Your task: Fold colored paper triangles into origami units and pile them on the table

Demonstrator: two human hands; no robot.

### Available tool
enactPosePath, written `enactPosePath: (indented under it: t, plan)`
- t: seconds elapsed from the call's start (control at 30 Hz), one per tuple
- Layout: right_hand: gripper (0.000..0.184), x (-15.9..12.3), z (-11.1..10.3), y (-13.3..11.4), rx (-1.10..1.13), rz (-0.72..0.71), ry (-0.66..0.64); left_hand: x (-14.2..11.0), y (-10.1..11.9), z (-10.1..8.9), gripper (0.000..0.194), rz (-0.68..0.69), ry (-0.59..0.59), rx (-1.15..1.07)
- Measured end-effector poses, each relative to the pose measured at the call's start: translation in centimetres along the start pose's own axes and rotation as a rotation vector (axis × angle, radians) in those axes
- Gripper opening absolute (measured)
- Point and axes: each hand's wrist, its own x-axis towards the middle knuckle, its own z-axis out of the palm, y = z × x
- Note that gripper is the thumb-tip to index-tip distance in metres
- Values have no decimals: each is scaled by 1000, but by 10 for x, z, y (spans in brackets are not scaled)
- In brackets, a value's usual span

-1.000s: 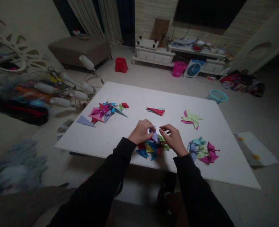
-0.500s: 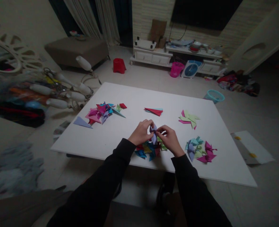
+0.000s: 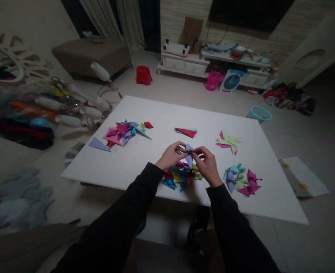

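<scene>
A lavender origami crane (image 3: 189,156) is held up between my two hands, above the near part of the white table (image 3: 144,110). My left hand (image 3: 173,153) pinches it from the left, and my right hand (image 3: 206,163) grips its right side with thumb and fingers. Just below my hands lies a pile of folded paper pieces (image 3: 181,178) in blue, red, yellow and green, partly hidden by them. To the right of my right hand sits a group of origami cranes (image 3: 243,180) in teal, lavender, green and magenta.
At the table's left lies a heap of folded papers (image 3: 122,132) beside a lavender folded piece (image 3: 98,144). Red and blue folded strips (image 3: 186,132) lie mid-table, green and magenta ones (image 3: 227,141) farther right. A lamp (image 3: 90,110) stands close to the left edge.
The lavender crane has been turned between my fingers and now shows a broader side. Both hands have shifted slightly, the right one a little more around the paper. The view has tilted slightly.
</scene>
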Motion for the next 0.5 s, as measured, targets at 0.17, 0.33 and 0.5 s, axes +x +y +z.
enactPosePath:
  t: [0.17,0.33,0.5]
  plan:
    - [15,0,1,-2,17,11,19,0,3,-2,20,34,0,15]
    - [21,-2,1,-7,4,18,35,-3,3,-4,23,22,32,47]
    - [23,-4,1,-8,2,-2,49,-8,5,-4,22,33,52,69]
